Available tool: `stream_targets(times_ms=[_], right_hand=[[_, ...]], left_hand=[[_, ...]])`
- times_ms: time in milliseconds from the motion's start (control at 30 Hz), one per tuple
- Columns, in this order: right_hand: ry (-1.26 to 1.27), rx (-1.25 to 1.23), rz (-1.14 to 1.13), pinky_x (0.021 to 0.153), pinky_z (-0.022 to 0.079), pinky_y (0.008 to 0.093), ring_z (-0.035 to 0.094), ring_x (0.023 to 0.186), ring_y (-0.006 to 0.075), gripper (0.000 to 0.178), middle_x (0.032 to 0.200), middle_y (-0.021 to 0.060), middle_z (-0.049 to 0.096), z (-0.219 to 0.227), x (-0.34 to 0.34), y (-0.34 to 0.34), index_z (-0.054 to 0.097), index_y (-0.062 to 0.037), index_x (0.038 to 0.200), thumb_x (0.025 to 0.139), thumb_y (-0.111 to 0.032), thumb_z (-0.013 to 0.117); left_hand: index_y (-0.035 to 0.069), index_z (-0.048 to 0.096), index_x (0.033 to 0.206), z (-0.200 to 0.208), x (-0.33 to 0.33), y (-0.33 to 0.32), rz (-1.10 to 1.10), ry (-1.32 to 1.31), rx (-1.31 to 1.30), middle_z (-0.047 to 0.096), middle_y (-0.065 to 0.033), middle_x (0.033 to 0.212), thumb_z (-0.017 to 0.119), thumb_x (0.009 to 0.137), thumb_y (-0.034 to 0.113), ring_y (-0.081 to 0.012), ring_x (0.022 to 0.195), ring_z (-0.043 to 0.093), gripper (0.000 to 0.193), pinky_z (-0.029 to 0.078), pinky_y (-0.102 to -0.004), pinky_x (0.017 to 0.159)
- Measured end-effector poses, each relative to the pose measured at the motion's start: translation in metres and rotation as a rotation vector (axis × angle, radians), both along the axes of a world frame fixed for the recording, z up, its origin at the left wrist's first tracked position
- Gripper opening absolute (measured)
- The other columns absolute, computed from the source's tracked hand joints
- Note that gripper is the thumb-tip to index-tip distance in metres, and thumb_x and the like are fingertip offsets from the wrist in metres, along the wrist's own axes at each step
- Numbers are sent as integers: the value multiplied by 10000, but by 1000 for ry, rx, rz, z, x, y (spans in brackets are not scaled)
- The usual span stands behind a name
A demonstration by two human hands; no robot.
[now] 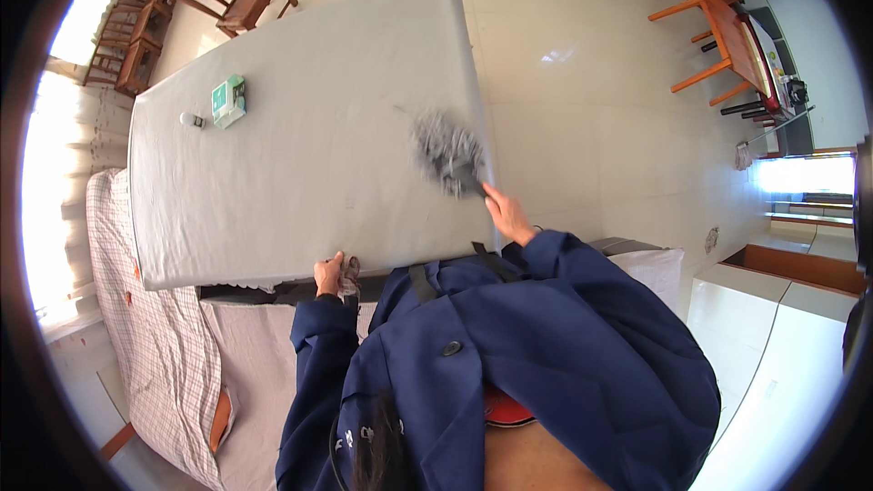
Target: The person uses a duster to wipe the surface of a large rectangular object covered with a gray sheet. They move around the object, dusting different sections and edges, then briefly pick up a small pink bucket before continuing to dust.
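My right hand (pixel 511 215) is closed around the dark handle of a fluffy grey duster (pixel 447 153). The duster's head lies against the right part of a table (pixel 300 164) under a smooth grey cover, and is slightly blurred. At the table's near edge is my left hand (pixel 329 275), its fingers curled and thumb pointing up. A small crumpled brownish thing (pixel 349 278) shows right beside that thumb; whether the hand grips it or the cover's edge is unclear.
A green and white tissue box (pixel 229 101) and a small white bottle (pixel 191 120) stand on the table's far left. Wooden chairs (pixel 247 5) are beyond it. A sofa with a checked cover (pixel 150 327) lies left and near; an orange wooden table (pixel 727 45) is far right.
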State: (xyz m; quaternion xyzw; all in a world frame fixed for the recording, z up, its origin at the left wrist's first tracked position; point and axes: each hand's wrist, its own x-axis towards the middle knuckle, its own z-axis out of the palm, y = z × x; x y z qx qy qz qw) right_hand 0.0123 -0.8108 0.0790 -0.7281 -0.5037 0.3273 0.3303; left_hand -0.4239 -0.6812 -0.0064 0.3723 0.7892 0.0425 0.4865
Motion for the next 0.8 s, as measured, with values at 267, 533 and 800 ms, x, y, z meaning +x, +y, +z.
stream_targets(times_ms=[267,533,800], right_hand=[[-85,-148,237,593,434,457,549,656,419,381,732,220,586,31,57,-112,502,-128,1259,883,-189,489],[199,-68,-270,722,488,359,631,797,275,399,950,198,635,-47,78,44,491,-15,1240,908,-231,451],[872,-56,-618,323,334,273,390,348,121,290,552,40,453,-38,101,147,486,-60,1157,930,-210,384]], left_hand=[[-34,584,706,22,16,-15,106,-108,44,591,-112,604,660,789,268,-206,446,569,322,398,-323,358],[-96,613,872,34,10,-35,-8,-190,-46,638,-133,757,687,773,245,-200,607,609,362,469,-334,502],[-77,611,902,44,-22,-33,12,-322,-68,642,-136,784,667,799,246,-208,610,614,344,464,-332,499]])
